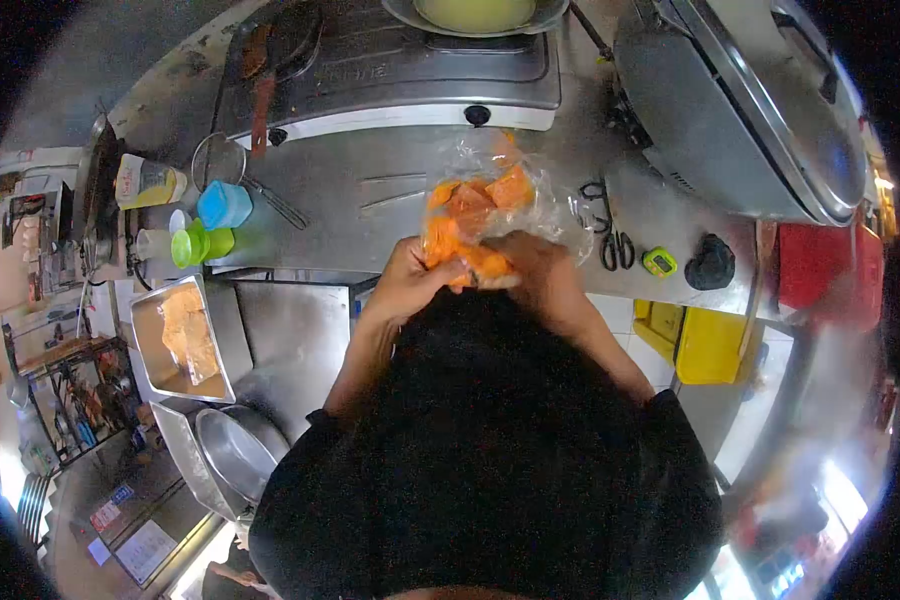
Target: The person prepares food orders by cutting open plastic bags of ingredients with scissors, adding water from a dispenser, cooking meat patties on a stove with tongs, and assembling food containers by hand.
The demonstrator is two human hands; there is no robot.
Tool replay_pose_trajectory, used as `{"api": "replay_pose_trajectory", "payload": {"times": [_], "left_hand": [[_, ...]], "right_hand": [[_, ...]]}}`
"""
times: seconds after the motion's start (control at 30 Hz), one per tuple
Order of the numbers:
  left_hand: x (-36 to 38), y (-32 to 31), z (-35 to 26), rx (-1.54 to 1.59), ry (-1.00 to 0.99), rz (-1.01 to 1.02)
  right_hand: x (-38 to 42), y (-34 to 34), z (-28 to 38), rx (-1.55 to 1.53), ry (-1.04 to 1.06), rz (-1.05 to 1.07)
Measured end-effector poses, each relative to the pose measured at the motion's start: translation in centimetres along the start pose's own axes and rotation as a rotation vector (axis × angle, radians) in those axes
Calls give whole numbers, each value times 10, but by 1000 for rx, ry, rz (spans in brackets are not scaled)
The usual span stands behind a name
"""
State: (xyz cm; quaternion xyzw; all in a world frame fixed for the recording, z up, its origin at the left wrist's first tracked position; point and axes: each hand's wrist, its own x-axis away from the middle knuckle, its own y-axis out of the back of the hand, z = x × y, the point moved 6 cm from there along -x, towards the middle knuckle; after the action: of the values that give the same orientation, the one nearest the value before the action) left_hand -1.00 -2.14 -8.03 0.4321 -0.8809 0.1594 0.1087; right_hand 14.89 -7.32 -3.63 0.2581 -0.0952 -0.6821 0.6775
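The shiny metal counter [350, 155] is the biggest thing here. A big grey box [740, 110] with a metal lid stands at its back right, and a stove [390, 95] sits at its back, near the middle. In front of the stove is a clear plastic bag [545, 200], by the front edge of the counter, right before the person's black shirt.

The left hand [405, 282] pinches the near left side of the bag with its thumb and fingers. The right hand [545, 275] is on the near right side, but it is blurry, so I cannot tell how tight its fingers are.

A slip of either hand could tip the bag, and food might fall over the edge onto the floor. Pulling too hard could rip the thin plastic. Black-handled scissors [618, 250] lie just to the right, and the bag might catch on them if dragged that way.

The bag looks crinkly and see-through. Inside are chunky orange pieces [470, 200], bright and wet-looking, bunched close together.
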Motion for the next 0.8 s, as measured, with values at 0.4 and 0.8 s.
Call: {"api": "replay_pose_trajectory", "payload": {"times": [0.4,0.8], "left_hand": [[26,4,-15,-55,59,159],[21,-4,-10,84,103,231]], "right_hand": [[24,-10,31,304,431,-12],[27,-5,32,519,531,-202]]}}
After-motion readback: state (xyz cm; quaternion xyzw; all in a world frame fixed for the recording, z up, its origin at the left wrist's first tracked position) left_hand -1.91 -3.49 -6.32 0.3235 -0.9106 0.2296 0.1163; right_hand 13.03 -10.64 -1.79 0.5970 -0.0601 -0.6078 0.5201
